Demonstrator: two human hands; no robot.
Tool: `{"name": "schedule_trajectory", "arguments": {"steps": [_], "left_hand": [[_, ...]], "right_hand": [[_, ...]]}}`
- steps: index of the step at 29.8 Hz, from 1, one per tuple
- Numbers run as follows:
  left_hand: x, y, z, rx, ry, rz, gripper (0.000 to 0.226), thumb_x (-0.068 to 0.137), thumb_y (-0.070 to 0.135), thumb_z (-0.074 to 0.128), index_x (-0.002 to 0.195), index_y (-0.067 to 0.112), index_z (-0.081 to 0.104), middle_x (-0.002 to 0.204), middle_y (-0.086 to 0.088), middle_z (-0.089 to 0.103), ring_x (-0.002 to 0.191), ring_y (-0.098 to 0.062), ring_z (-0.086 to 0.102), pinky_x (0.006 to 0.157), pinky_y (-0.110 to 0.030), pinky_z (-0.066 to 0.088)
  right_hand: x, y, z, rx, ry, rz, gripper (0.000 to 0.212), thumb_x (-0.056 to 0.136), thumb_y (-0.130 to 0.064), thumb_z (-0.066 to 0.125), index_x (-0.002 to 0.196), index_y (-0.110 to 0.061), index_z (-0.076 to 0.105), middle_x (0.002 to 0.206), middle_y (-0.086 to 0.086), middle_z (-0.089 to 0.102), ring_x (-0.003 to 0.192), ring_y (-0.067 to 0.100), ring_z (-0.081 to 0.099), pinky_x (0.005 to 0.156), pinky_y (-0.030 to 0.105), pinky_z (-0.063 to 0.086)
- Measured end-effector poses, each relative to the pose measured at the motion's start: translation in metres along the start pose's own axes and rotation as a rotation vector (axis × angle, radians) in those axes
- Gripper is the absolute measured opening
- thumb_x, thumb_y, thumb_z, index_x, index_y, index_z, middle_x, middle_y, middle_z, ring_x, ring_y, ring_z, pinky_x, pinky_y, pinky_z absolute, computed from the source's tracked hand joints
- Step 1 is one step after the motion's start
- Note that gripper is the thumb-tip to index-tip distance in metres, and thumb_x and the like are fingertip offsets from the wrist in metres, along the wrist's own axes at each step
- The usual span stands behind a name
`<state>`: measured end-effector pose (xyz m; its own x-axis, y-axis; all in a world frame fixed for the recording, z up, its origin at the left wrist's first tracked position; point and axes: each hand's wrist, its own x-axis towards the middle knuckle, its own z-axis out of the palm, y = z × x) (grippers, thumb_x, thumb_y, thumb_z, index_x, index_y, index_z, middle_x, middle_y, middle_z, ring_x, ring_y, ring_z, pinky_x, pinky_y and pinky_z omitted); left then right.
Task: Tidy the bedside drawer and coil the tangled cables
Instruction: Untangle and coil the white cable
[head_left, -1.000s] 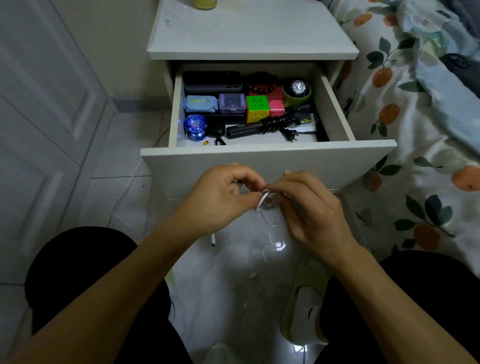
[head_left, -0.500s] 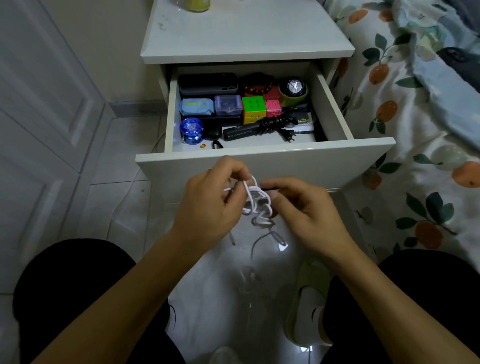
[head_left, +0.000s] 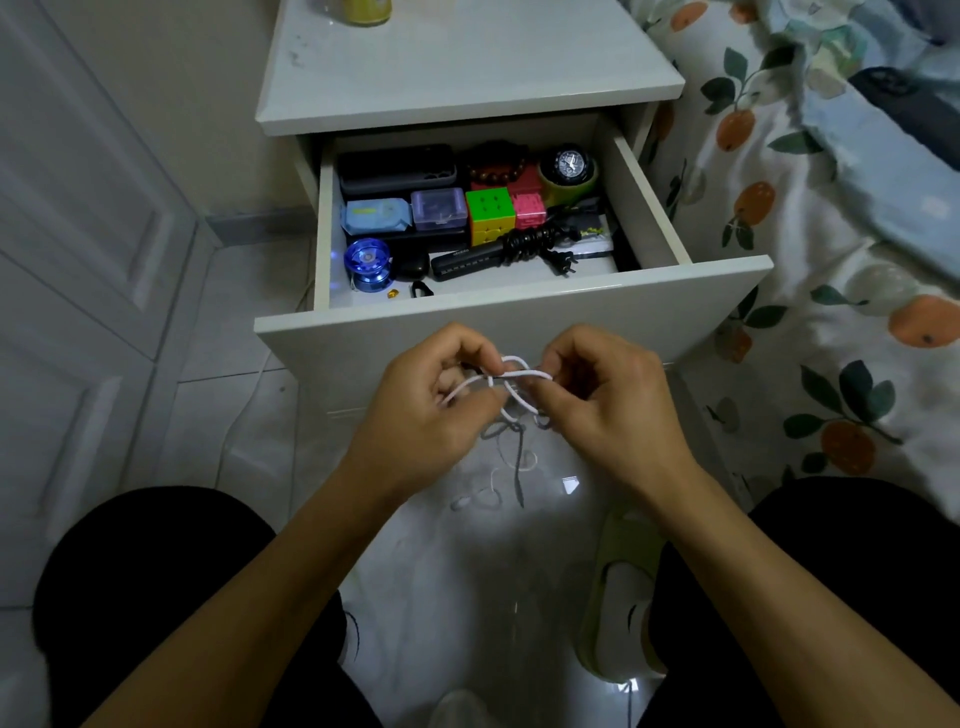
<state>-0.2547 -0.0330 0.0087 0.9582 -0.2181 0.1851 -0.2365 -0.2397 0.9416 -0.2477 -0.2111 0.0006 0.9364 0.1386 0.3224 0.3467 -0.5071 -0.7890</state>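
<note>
Fingers of the left hand curl and pinch the white cable; the right hand pinches its other side, just in front of the open drawer. Loops cross between them, a loose tail dangling toward the floor. Pull apart too hard here and that crossing likely cinches into a knot.

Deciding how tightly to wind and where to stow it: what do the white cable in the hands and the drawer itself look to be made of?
White cable: looks like thin rubbery plastic sheathing, matte; it bends into tight loops between the left hand and right hand without kinking.
Drawer: seemingly white laminated or painted board, smooth with a slight sheen; flat panels with sharp edges. The core cannot be seen.
</note>
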Motion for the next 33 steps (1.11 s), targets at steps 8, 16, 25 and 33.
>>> {"name": "schedule_trajectory", "arguments": {"steps": [8,16,25,33], "left_hand": [[0.011,-0.017,-0.006,0.1,0.164,-0.113,0.033,0.086,0.001,0.067,0.08,0.031,0.055,0.075,-0.014,0.065,0.055,-0.032,0.056,0.049,-0.038,0.048],[0.015,-0.03,-0.009,0.039,0.106,-0.279,0.018,0.089,0.006,0.067,0.082,0.022,0.064,0.074,0.003,0.07,0.052,-0.012,0.061,0.049,-0.022,0.05],[0.015,-0.027,-0.013,-0.053,-0.012,-0.423,0.004,0.088,0.017,0.071,0.085,0.018,0.073,0.056,-0.001,0.065,0.049,-0.01,0.059,0.046,-0.019,0.046],[0.013,-0.03,-0.018,-0.157,-0.088,-0.44,0.008,0.083,0.027,0.071,0.084,0.021,0.077,0.056,0.001,0.062,0.048,-0.006,0.052,0.045,-0.015,0.041]], "right_hand": [[0.0,0.0,-0.002,0.43,-0.027,0.266,0.019,0.092,-0.013,0.063,0.081,-0.001,0.054,0.07,0.016,0.06,0.061,0.03,0.063,0.059,0.039,0.057],[0.003,0.001,-0.006,0.341,-0.134,0.216,0.013,0.093,-0.019,0.063,0.081,-0.013,0.065,0.08,0.005,0.065,0.074,0.016,0.062,0.068,0.028,0.052],[0.004,0.008,-0.01,-0.132,-0.402,0.27,0.04,0.09,-0.058,0.054,0.073,-0.021,0.055,0.058,-0.009,0.054,0.052,0.003,0.048,0.051,0.014,0.038],[0.005,0.0,-0.009,0.529,-0.119,0.387,0.032,0.099,-0.022,0.053,0.069,-0.013,0.059,0.062,0.001,0.056,0.061,0.012,0.054,0.065,0.022,0.045]]}}
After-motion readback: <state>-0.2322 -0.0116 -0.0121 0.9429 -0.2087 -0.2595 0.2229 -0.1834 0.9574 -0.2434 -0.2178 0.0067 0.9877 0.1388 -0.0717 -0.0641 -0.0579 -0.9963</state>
